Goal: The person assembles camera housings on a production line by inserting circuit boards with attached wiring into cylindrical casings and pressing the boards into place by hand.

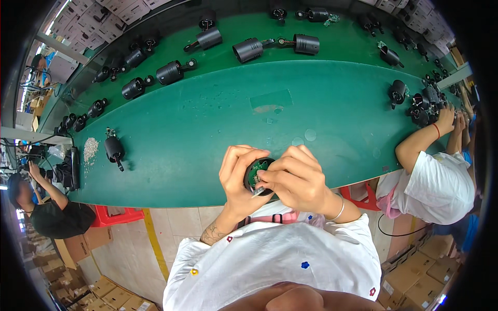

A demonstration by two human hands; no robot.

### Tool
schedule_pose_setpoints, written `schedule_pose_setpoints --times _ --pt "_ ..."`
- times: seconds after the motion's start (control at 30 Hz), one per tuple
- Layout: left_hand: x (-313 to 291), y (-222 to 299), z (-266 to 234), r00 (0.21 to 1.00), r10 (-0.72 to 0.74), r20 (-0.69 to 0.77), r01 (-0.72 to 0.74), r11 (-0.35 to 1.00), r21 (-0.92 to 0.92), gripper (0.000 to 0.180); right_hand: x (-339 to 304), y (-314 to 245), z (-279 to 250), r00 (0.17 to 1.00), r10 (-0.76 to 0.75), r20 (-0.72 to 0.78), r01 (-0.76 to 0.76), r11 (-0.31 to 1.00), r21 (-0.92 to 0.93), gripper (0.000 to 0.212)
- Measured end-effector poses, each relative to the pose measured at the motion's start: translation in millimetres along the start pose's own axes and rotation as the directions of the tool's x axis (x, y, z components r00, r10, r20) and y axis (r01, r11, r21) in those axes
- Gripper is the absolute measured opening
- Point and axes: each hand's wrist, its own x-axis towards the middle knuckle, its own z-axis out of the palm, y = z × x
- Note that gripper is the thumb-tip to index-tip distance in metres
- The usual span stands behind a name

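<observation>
My left hand is wrapped round a black cylindrical housing, its open end tipped up. Inside the housing sits a green circuit board with small parts on it. The fingers of my right hand are closed in a pinch over the opening, in front of the board. A small silvery piece sticks out below these fingertips at the near rim. What exactly the right fingertips grip is hidden. Both hands are close together above the near edge of the green table.
Several black housings with attached brackets line the far shelf. One black housing with a board lies left, beside a pile of small pale parts. A co-worker's hand reaches among housings at right. Another person sits at left.
</observation>
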Motion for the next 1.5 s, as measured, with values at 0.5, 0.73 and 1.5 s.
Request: schedule_pose_setpoints --times 0.5,0.73,1.5 --pt "-4 -2 9 0.988 -0.129 0.089 0.132 0.991 -0.02 0.043 4 11 -12 0.982 0.079 0.169 -0.084 0.996 0.025 0.015" --pt "-3 -15 3 0.994 0.012 0.111 -0.009 0.999 -0.031 0.052 -5 7 -1 0.999 0.004 -0.033 -0.007 0.995 -0.1 0.019" --pt "-8 -16 20 0.996 -0.048 0.072 0.058 0.988 -0.143 0.092 -8 15 8 0.857 0.46 0.23 -0.489 0.588 0.645 0.044"
